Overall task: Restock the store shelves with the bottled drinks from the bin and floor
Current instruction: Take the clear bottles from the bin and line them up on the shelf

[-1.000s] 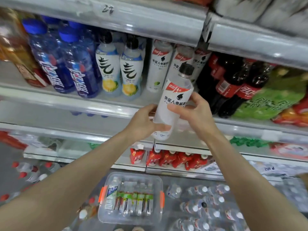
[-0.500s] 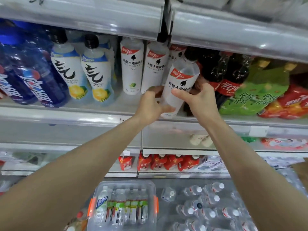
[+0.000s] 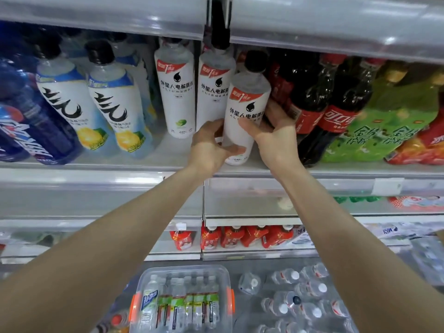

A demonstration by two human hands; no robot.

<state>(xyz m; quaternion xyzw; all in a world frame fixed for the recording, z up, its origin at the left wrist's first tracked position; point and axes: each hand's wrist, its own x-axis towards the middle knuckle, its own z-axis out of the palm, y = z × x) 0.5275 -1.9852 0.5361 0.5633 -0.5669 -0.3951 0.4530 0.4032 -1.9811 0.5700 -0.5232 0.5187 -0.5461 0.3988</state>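
Observation:
A white bottle (image 3: 245, 104) with a black cap and a red label stands tilted on the shelf (image 3: 153, 164), to the right of two matching white bottles (image 3: 176, 92). My left hand (image 3: 209, 145) grips its lower part from the left. My right hand (image 3: 274, 133) holds it from the right, thumb across the front and fingers behind it. Down on the floor, a clear bin (image 3: 185, 301) with orange latches holds several bottled drinks. Several clear water bottles (image 3: 298, 299) lie on the floor to its right.
Dark cola bottles (image 3: 319, 106) stand just right of the held bottle, then green and orange packs (image 3: 389, 126). White-and-blue lemon bottles (image 3: 113, 111) and blue bottles (image 3: 28, 131) fill the shelf's left. The shelf above hangs low. Red bottles (image 3: 240, 236) line a lower shelf.
Both hands have carried the white bottle up and forward from in front of the shelf edge onto the shelf, beside the matching white bottles. My view has moved closer to the shelf.

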